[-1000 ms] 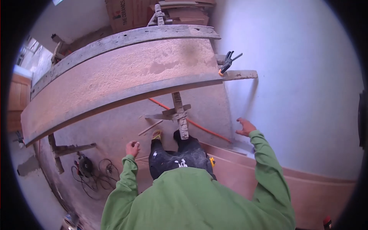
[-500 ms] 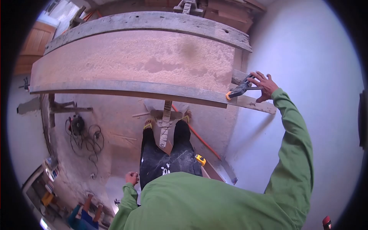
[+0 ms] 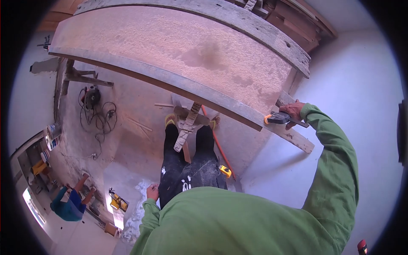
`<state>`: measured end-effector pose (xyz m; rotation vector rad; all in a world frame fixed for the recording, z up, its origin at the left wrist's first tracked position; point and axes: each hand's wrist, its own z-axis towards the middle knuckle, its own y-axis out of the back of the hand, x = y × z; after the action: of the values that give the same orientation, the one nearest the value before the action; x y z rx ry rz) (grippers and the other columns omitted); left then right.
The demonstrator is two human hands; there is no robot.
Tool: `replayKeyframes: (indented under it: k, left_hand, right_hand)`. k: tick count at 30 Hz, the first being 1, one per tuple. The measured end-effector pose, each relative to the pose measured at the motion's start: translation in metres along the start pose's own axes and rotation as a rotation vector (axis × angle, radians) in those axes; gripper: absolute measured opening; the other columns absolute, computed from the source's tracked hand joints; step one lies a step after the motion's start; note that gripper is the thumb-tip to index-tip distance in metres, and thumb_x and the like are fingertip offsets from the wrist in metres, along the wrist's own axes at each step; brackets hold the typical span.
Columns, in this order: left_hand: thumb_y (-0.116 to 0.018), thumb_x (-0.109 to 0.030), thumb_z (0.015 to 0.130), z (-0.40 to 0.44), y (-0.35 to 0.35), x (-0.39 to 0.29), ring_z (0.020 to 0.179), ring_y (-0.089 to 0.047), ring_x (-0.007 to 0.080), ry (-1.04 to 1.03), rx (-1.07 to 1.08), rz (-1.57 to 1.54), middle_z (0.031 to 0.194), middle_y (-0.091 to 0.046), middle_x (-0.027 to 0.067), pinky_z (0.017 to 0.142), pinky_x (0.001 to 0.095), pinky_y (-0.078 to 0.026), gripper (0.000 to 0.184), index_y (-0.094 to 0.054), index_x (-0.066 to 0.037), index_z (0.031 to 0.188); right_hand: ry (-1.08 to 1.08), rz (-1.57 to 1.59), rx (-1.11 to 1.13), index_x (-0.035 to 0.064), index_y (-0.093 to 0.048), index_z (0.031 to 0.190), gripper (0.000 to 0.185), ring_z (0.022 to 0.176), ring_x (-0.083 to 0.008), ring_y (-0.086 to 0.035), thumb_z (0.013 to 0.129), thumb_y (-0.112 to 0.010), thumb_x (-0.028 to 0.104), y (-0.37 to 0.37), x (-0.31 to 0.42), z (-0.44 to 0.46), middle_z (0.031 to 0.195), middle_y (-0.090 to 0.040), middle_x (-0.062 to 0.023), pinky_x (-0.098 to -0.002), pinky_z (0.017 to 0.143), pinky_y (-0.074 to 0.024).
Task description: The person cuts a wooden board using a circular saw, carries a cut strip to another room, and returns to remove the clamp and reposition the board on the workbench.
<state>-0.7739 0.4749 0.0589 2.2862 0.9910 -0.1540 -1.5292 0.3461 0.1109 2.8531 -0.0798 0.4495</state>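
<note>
My right hand (image 3: 292, 113) is closed around a black bar clamp (image 3: 279, 118) with an orange pad, its bar pointing toward my sleeve. The clamp sits at the right end of a long workbench, beside the end of a wide, dust-covered panel (image 3: 170, 53). Along the panel's near side runs a straight strip (image 3: 170, 83). Just below the clamp, a rough wooden beam (image 3: 295, 139) juts out to the right. My left hand (image 3: 153, 191) hangs low beside my thigh with its fingers curled; nothing shows in it.
Above the panel lies a weathered beam (image 3: 238, 21). A yellow tape measure (image 3: 225, 171) is at my hip. On the floor are a corded power tool (image 3: 91, 98), an orange hose (image 3: 221, 151) and a yellow device (image 3: 120, 202). Another person (image 3: 70, 207) is at lower left. A white wall stands right.
The fingers of my right hand have gone from spread beside the clamp to closed around it. The clamp has swung from slanted to nearly level. My view has turned, tilting the bench.
</note>
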Motion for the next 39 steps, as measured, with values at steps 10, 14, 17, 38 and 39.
replayKeyframes:
  k: [10, 14, 17, 38, 39]
  left_hand:
    - [-0.056, -0.014, 0.086, -0.008, 0.000, -0.007, 0.059, -0.060, 0.0157, 0.276, 0.049, -0.180, 0.078, -0.061, 0.0086, 0.046, 0.0286, -0.050, 0.022, -0.056, 0.000, 0.102]
    - [-0.056, -0.014, 0.086, -0.013, 0.009, -0.010, 0.060, -0.061, 0.0168, 0.347, 0.020, -0.265, 0.080, -0.061, 0.0084, 0.046, 0.0285, -0.050, 0.020, -0.055, -0.001, 0.102]
    - [-0.056, -0.013, 0.085, -0.018, 0.017, -0.007, 0.061, -0.062, 0.0168, 0.363, 0.022, -0.241, 0.079, -0.060, 0.0076, 0.046, 0.0285, -0.049, 0.016, -0.055, -0.003, 0.098]
    - [-0.055, -0.015, 0.085, -0.036, 0.017, -0.034, 0.062, -0.060, 0.0146, 0.286, 0.055, -0.049, 0.078, -0.061, 0.0072, 0.048, 0.0279, -0.049, 0.022, -0.057, -0.003, 0.104]
    - [-0.054, -0.015, 0.085, -0.031, 0.013, -0.031, 0.061, -0.058, 0.0131, 0.209, 0.059, -0.038, 0.076, -0.061, 0.0057, 0.048, 0.0273, -0.048, 0.021, -0.058, -0.002, 0.102]
  right_hand:
    - [-0.030, -0.052, 0.014, 0.0152, -0.050, 0.106, 0.056, 0.109, -0.0276, -0.050, 0.058, -0.077, 0.023, -0.002, -0.002, 0.008, 0.108, -0.055, -0.0042, -0.0616, 0.086, -0.0343]
    - [-0.021, -0.024, -0.015, 0.0147, -0.050, 0.106, 0.054, 0.108, -0.0267, -0.051, 0.058, -0.073, 0.019, -0.007, -0.007, 0.009, 0.109, -0.055, -0.0060, -0.0516, 0.088, -0.0381]
    - [0.069, -0.044, -0.024, 0.0134, -0.050, 0.106, 0.055, 0.107, -0.0266, -0.051, 0.056, -0.073, 0.019, -0.006, -0.013, 0.014, 0.108, -0.054, -0.0072, -0.0442, 0.088, -0.0404]
    - [0.113, 0.074, -0.123, 0.0088, -0.046, 0.104, 0.062, 0.103, -0.0310, -0.051, 0.059, -0.079, 0.035, -0.017, -0.022, 0.011, 0.103, -0.053, -0.0086, -0.0538, 0.083, -0.0366]
    - [0.110, 0.066, -0.120, 0.0088, -0.046, 0.104, 0.062, 0.103, -0.0310, -0.051, 0.059, -0.079, 0.035, -0.017, -0.023, 0.012, 0.103, -0.053, -0.0086, -0.0538, 0.083, -0.0366]
